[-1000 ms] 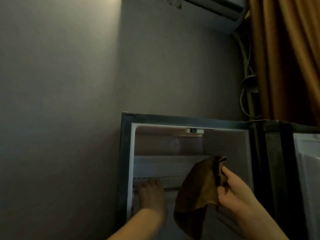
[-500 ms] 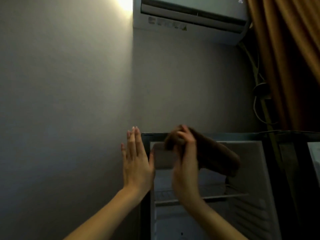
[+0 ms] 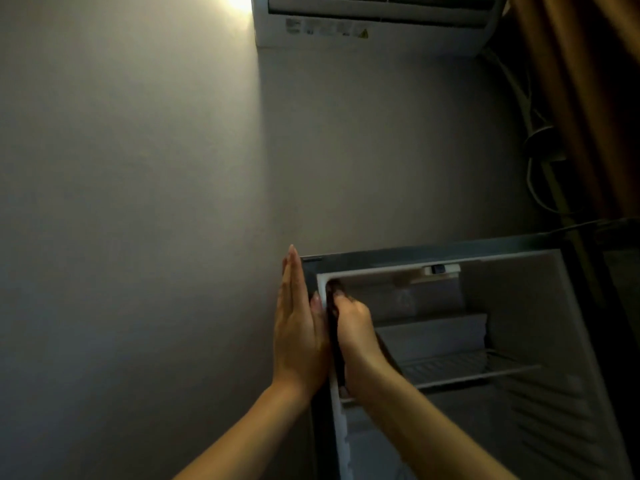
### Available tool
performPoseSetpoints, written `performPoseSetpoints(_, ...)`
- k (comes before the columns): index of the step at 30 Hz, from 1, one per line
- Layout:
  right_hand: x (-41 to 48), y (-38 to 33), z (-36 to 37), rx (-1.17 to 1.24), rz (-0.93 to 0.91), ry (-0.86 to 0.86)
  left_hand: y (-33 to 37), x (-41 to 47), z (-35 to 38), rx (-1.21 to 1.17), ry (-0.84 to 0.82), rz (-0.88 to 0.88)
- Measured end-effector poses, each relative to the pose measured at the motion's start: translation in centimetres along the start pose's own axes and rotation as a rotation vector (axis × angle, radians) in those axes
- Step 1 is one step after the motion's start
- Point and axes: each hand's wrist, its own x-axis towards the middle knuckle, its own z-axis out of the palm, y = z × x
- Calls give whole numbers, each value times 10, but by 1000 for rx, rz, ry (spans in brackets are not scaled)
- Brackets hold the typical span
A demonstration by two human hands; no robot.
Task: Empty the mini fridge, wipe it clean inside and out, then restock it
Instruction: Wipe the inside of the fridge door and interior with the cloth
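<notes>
Mini fridge point(image 3: 433, 252) lower right of frame, open. Left grip point(image 3: 298, 327) released — flat against its outer left side. Right grip point(image 3: 355, 336) clenched on dark cloth point(image 3: 335, 341) — pressed to inner left edge.

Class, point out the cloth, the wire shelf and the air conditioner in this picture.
cloth point(image 3: 335, 341): head view, middle of its dark upright strip.
wire shelf point(image 3: 450, 370): head view, middle of its bars.
air conditioner point(image 3: 374, 27): head view, its white front.
</notes>
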Motion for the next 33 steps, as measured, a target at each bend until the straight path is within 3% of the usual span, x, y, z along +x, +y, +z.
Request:
performPoseSetpoints(4, 49, 12, -4, 62, 214, -72, -3, -2, 5, -8, 19, 50)
performPoseSetpoints(9, 70, 28, -10, 217, 245, -86, -3, -2, 2, 24, -15, 57)
performPoseSetpoints(11, 57, 34, -17, 207, 191, -169, -3, -3, 2, 62, -11, 79)
performPoseSetpoints(13, 36, 34, -25, 45, 90, -240, -4, -3, 3, 124, 3, 115)
performPoseSetpoints(17, 2, 7, -35, -55, -180, -240, -1, -2, 4, 251, 20, 117)
performPoseSetpoints(22, 48, 12, -24, -260, -50, -205, -3, -5, 6, 279, 34, 131)
performPoseSetpoints(25, 86, 25, -20, -243, 51, -196, -6, -5, 6, 304, 42, 136)
performPoseSetpoints(29, 91, 37, -19, -204, 109, -176, 0, -5, 5, 511, 11, 228)
performPoseSetpoints(31, 70, 28, -16, -207, 79, -167, 0, -4, 6, 572, -13, 292)
performPoseSetpoints(33, 39, 19, -20, -208, -80, -144, -2, -4, 7, 583, -6, 305)
